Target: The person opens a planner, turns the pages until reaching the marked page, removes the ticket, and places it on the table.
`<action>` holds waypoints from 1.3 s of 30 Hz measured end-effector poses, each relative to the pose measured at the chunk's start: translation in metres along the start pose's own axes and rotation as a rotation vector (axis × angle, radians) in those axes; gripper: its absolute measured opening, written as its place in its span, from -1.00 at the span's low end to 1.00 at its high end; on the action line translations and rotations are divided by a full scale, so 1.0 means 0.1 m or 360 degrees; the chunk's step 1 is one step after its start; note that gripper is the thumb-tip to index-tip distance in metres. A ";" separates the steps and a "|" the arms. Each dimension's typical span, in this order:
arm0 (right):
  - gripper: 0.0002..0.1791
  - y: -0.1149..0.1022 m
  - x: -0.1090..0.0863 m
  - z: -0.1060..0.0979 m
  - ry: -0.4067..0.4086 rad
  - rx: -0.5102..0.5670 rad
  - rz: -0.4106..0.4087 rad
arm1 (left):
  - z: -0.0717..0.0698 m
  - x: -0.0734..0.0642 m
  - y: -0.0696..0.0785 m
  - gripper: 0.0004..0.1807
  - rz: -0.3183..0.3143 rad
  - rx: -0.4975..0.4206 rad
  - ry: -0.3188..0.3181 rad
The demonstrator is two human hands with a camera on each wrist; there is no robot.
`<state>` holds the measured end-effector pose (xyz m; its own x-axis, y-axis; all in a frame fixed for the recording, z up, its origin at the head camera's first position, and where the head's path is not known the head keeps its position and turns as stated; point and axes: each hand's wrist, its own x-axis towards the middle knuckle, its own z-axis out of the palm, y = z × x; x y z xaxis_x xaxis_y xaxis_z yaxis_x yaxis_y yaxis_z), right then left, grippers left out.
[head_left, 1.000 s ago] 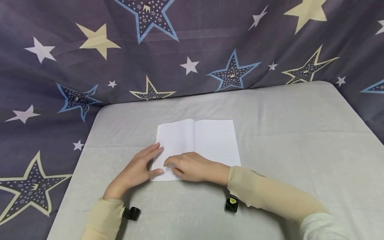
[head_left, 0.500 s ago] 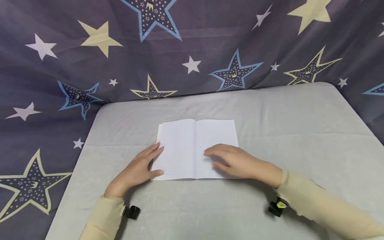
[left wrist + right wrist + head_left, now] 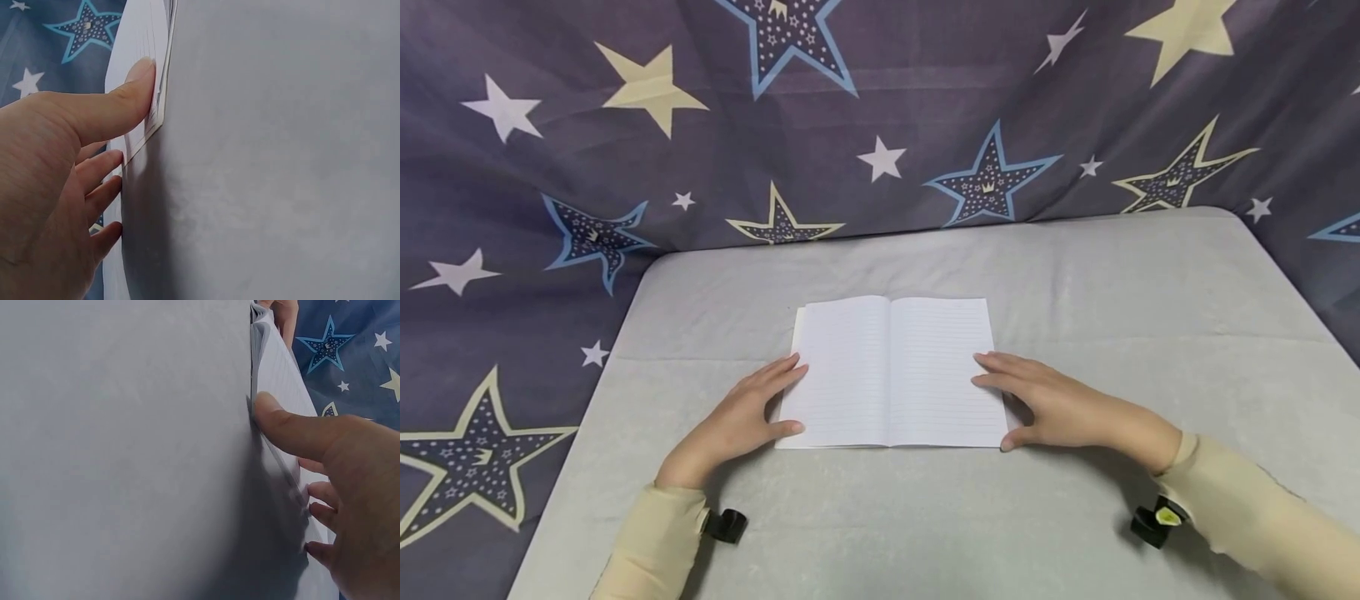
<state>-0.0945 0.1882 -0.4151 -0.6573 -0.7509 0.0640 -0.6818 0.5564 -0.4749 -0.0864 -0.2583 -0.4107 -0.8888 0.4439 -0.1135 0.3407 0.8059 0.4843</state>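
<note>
An open notebook (image 3: 936, 367) with white ruled pages lies flat on the grey cloth-covered table. My left hand (image 3: 739, 421) rests at its left edge, thumb and fingertips spread over the page margin. In the left wrist view the left thumb (image 3: 134, 94) presses on the page close to the near corner. At the opposite edge my right hand (image 3: 1056, 402) touches the right page with its fingertips, its thumb at the near right corner. The right wrist view shows the right thumb (image 3: 275, 415) against the edge of the page stack, other fingers relaxed along the side.
The table (image 3: 880, 517) is covered in grey cloth and backed by a dark star-patterned curtain (image 3: 917, 100). Small black wrist cameras (image 3: 727, 526) hang under both beige sleeves (image 3: 1255, 500).
My right hand has moved right from the left page, across the notebook, to its right edge, and its fingers have spread. My left hand stays at the left edge.
</note>
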 end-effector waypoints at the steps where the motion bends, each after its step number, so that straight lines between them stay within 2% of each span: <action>1: -0.04 0.00 0.01 0.00 -0.0012 0.0013 0.0013 | 0.00 0.00 0.00 -0.12 0.0001 -0.0007 0.0001; 6: -0.02 -0.01 0.06 0.00 -0.0081 0.0160 0.0145 | 0.00 0.00 -0.03 -0.13 0.0015 -0.0034 0.0004; 10: -0.05 -0.01 0.11 0.01 -0.0052 0.0272 0.0243 | 0.00 0.01 -0.06 -0.13 0.0023 -0.0041 0.0002; 14: -0.04 -0.02 0.13 0.03 -0.0019 0.0242 0.0293 | 0.00 0.01 -0.07 -0.13 0.0024 -0.0052 0.0000; 22: -0.13 -0.04 0.12 0.05 0.0020 0.0137 0.0250 | 0.01 0.01 -0.07 -0.12 0.0025 -0.0061 -0.0004; 28: 0.12 -0.05 0.12 0.08 -0.0042 0.0084 0.0256 | 0.01 0.00 -0.07 -0.12 0.0016 -0.0065 -0.0009; 31: 0.17 -0.07 0.11 0.08 -0.0081 0.0047 0.0255 | 0.01 0.00 -0.07 -0.12 0.0017 -0.0066 -0.0010; 35: 0.12 -0.09 0.11 0.07 -0.0099 0.0023 0.0252 | 0.01 0.00 -0.07 -0.13 0.0023 -0.0069 -0.0012; 39: 0.04 -0.10 0.12 0.04 -0.0118 0.0073 0.0246 | 0.00 0.00 -0.07 -0.13 0.0023 -0.0074 -0.0012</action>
<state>-0.0943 0.1723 -0.4127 -0.7266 -0.6827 -0.0771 -0.5579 0.6517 -0.5139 -0.0888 -0.2639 -0.4144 -0.8815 0.4585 -0.1127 0.3386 0.7803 0.5259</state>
